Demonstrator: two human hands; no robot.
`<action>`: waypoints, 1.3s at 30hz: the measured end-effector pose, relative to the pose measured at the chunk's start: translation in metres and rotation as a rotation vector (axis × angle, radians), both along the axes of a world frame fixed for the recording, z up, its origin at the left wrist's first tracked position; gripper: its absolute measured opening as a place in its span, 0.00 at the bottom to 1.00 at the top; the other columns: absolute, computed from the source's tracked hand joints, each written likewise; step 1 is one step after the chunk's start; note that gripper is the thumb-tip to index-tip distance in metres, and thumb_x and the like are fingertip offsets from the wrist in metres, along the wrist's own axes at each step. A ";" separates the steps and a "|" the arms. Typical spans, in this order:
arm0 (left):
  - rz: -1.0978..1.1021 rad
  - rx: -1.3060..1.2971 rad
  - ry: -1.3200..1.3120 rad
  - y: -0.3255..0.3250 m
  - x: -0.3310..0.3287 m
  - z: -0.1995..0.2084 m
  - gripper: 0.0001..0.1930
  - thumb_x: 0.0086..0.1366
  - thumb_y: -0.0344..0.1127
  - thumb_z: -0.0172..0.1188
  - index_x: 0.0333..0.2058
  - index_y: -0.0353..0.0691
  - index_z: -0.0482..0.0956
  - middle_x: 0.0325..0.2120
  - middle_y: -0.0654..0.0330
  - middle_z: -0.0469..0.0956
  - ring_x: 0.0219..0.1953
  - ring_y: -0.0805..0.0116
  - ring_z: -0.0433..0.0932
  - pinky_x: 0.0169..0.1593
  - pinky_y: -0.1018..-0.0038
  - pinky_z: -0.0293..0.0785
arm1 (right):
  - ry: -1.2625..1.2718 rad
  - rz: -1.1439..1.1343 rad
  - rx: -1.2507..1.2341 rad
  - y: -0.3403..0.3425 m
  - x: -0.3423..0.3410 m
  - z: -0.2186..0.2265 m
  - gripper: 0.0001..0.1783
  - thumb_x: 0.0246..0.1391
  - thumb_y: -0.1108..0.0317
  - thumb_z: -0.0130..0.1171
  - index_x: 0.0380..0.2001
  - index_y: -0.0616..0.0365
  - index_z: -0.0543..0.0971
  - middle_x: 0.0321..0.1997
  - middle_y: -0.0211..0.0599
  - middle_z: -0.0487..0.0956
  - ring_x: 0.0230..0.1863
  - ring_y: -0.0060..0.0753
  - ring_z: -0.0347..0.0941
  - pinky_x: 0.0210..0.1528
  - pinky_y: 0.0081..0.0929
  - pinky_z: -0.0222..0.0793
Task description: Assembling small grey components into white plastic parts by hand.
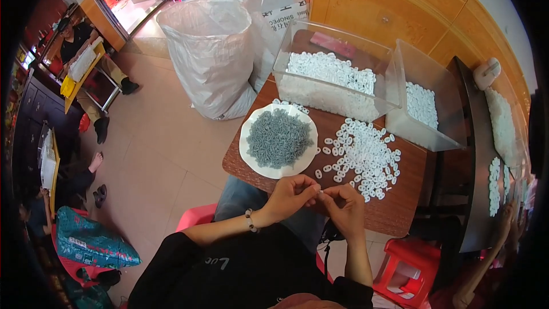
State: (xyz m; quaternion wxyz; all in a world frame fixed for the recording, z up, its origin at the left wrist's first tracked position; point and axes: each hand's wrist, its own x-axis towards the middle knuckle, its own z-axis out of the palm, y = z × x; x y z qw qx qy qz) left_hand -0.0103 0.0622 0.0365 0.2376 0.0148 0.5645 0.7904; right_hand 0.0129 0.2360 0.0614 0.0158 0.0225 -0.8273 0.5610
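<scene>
My left hand [289,197] and my right hand [346,209] meet at the near edge of the brown table [403,209], thumbs and forefingers pinched together. A small white piece [321,191] shows at the fingertips of my right hand; whatever the left fingers pinch is mostly hidden. Just beyond my hands lies a loose heap of white oval plastic pieces with two holes [366,154]. To its left, a white scalloped plate [246,151] carries a mound of small, thin grey pieces [277,137], too fine to name.
Two clear plastic bins [337,100] [452,129] of white pieces stand at the table's back. Large white sacks [209,51] stand beyond on the left. A red stool [406,274] is at lower right. Other people sit at far left; another person's arm [486,260] reaches in at right.
</scene>
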 end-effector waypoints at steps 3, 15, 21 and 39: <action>-0.028 -0.003 -0.028 0.001 -0.002 0.001 0.08 0.67 0.34 0.57 0.37 0.34 0.76 0.27 0.65 0.78 0.27 0.82 0.75 0.32 0.84 0.72 | 0.002 -0.043 -0.049 0.002 0.004 -0.009 0.06 0.49 0.71 0.67 0.28 0.62 0.82 0.23 0.34 0.76 0.24 0.22 0.72 0.26 0.19 0.65; -0.015 -0.083 0.021 -0.007 -0.015 0.006 0.10 0.67 0.37 0.58 0.36 0.35 0.77 0.27 0.65 0.78 0.27 0.83 0.74 0.31 0.86 0.70 | -0.222 -0.099 -0.420 0.002 -0.001 -0.009 0.07 0.57 0.71 0.60 0.30 0.65 0.79 0.26 0.31 0.80 0.29 0.16 0.75 0.32 0.14 0.71; -0.034 -0.113 0.102 -0.002 -0.010 0.001 0.10 0.67 0.36 0.57 0.37 0.34 0.77 0.28 0.64 0.78 0.29 0.82 0.73 0.34 0.85 0.69 | -0.169 -0.102 -0.322 0.004 0.002 -0.013 0.05 0.56 0.73 0.60 0.30 0.65 0.79 0.27 0.30 0.79 0.29 0.16 0.75 0.31 0.13 0.69; -0.050 -0.168 0.108 -0.003 -0.012 0.004 0.12 0.67 0.38 0.58 0.36 0.33 0.77 0.27 0.65 0.78 0.29 0.83 0.73 0.34 0.85 0.69 | -0.085 -0.091 -0.205 0.001 -0.001 -0.016 0.04 0.54 0.76 0.61 0.28 0.65 0.79 0.27 0.30 0.77 0.29 0.16 0.74 0.30 0.14 0.69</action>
